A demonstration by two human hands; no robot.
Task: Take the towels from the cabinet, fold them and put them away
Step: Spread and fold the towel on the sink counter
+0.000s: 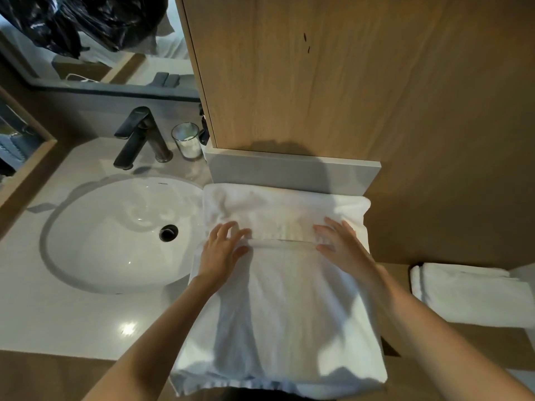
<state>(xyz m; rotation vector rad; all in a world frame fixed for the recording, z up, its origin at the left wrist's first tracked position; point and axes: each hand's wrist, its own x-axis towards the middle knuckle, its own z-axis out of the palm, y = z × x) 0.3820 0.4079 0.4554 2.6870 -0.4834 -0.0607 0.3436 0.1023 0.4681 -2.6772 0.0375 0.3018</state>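
While the white towel (278, 299) lies spread on the countertop (72, 322) beside the sink (121, 235), press its woven band flat. The left hand (223, 250) and right hand (341, 241) rest on it, fingers loose, grasping nothing; align edges before folding.

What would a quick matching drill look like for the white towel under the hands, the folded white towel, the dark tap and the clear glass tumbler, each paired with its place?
Things:
1. large white towel under both hands
2. folded white towel
3. dark metal tap
4. clear glass tumbler

Places:
A. behind the round white basin
B. on the lower shelf at far right
C. spread on the counter, overhanging its front edge
D. between the tap and the wooden cabinet

Pairs: 1-C, 2-B, 3-A, 4-D
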